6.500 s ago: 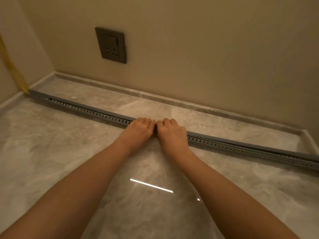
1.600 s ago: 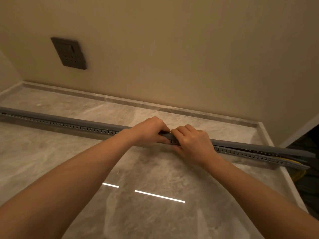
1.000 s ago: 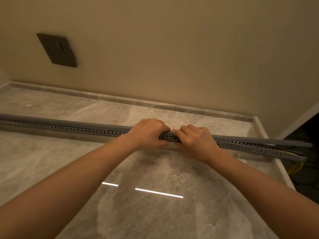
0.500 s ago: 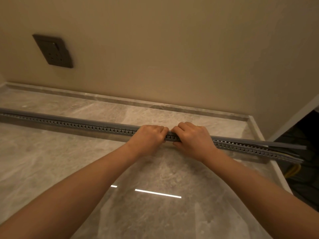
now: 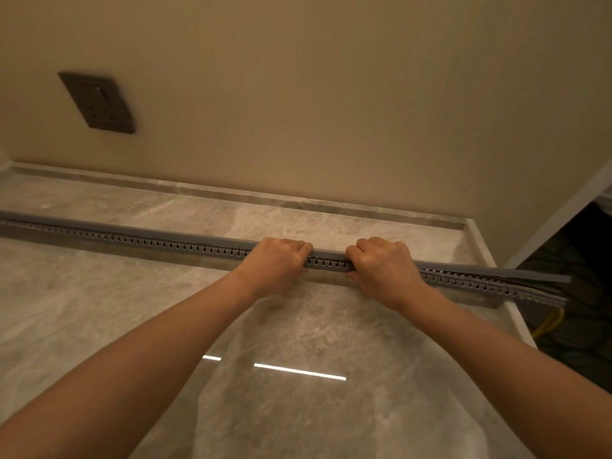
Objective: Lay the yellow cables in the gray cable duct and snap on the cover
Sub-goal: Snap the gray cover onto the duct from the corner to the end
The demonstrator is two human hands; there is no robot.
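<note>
A long gray slotted cable duct (image 5: 149, 241) lies across the marble surface, running from the left edge to past the right edge. Its gray cover (image 5: 328, 252) sits on top along the left and middle. At the far right the cover end (image 5: 536, 276) stands lifted off the duct. My left hand (image 5: 275, 263) and my right hand (image 5: 384, 266) grip the duct and cover with fingers curled over the top, a short gap between them. A loop of yellow cable (image 5: 548, 323) hangs below the duct's right end; the cables inside are hidden.
A dark wall socket (image 5: 97, 102) is on the beige wall at upper left. The marble surface (image 5: 298, 342) has a raised rim along the wall and ends at a white edge (image 5: 516, 323) on the right, with dark space beyond.
My right hand has slid to the right along the cover, opening a gap between the hands. My left hand stays in place. The view has shifted slightly.
</note>
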